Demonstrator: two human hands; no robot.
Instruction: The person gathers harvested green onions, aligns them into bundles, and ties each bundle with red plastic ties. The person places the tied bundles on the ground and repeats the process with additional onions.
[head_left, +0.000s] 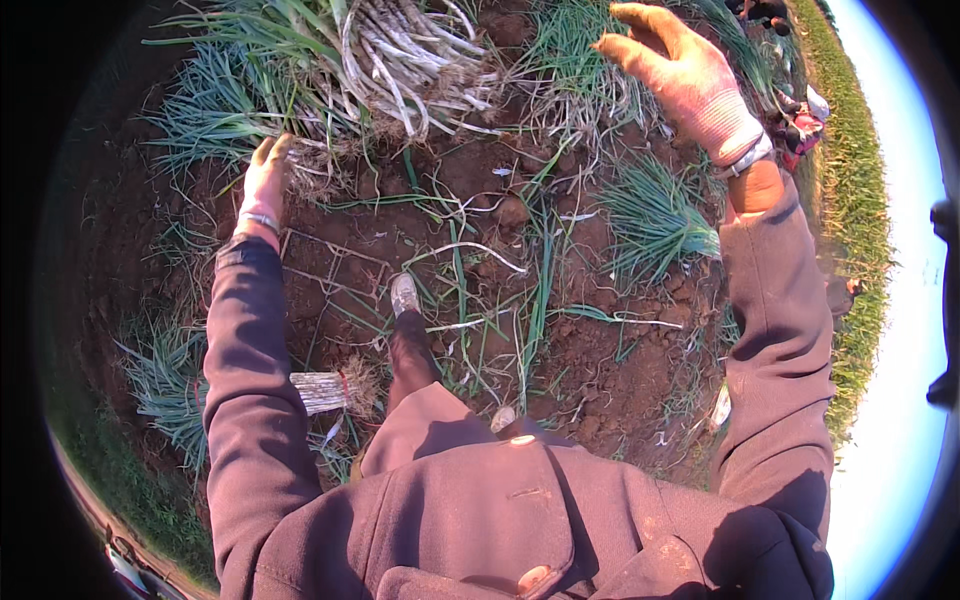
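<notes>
My left hand (268, 180), in a soiled work glove, is at the upper left beside the roots of a large heap of long green onions (412, 67); it seems to hold nothing, though its far side is hidden. My right hand (682, 75), gloved too, is raised at the upper right with thumb and fingers apart and nothing between them. Beyond and below it lies a looser pile of green onions (577, 60). Another bunch (656, 217) lies left of my right forearm. Near my left elbow is a bundle of white stalks (322, 391) with a red tie, partly covered by the sleeve.
A thin metal frame (337, 262) lies on the soil by my shoe (405, 294). Loose stalks and leaves (540, 285) are strewn over the brown earth. Other people (769, 15) are at the far upper right, near a strip of tall green crop (855, 187).
</notes>
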